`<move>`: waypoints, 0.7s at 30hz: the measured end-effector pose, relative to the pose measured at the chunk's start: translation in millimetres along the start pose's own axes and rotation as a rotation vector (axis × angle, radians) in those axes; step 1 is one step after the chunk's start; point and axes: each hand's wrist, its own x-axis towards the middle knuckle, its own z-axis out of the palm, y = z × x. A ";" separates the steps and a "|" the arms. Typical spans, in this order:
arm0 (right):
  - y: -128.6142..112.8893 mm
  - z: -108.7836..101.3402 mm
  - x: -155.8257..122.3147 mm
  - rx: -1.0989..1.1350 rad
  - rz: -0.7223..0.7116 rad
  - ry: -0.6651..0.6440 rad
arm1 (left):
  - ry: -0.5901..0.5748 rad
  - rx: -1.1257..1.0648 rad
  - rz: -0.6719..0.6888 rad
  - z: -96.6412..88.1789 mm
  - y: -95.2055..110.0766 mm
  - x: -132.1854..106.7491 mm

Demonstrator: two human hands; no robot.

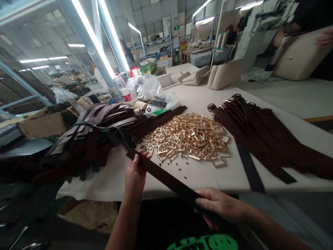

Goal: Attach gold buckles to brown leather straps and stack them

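A dark brown leather strap (166, 178) runs slantwise over the table's front edge, held at both ends. My left hand (135, 175) grips its upper end, fingers curled round it. Lower down, my right hand (221, 206) is closed over the other end. Just beyond the strap lies a heap of gold metal buckles (191, 137). A bundle of plain dark straps (96, 135) lies to the left. To the right lies a pile of brown straps with buckles fitted (262, 135).
The white table (286, 100) stretches away, bearing beige bag pieces (223, 74), clear plastic bags (151, 88) and a drink bottle (123, 88). A single dark strap (249, 168) hangs over the front edge. Other people stand at the back and far right.
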 end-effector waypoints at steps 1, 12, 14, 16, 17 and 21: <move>4.4 -5.8 -8.5 -0.009 0.027 0.001 | 0.000 0.052 0.019 -7.3 1.0 1.3; -8.2 -30.2 -43.1 -0.198 -0.015 -0.012 | -0.096 0.290 -0.179 -21.9 -28.9 -34.7; -10.9 -24.5 -34.7 -0.163 -0.092 -0.062 | -0.180 0.282 -0.235 -15.6 -36.7 -47.7; -12.1 -16.6 -22.4 -0.126 -0.159 -0.107 | -0.318 0.309 -0.272 -10.4 -43.8 -60.5; -12.6 -12.0 -15.8 -0.128 -0.182 -0.115 | -0.398 0.333 -0.280 -8.8 -46.6 -66.1; -13.3 6.9 5.1 -0.401 -0.246 0.079 | -0.514 0.378 -0.288 -10.0 -51.5 -78.9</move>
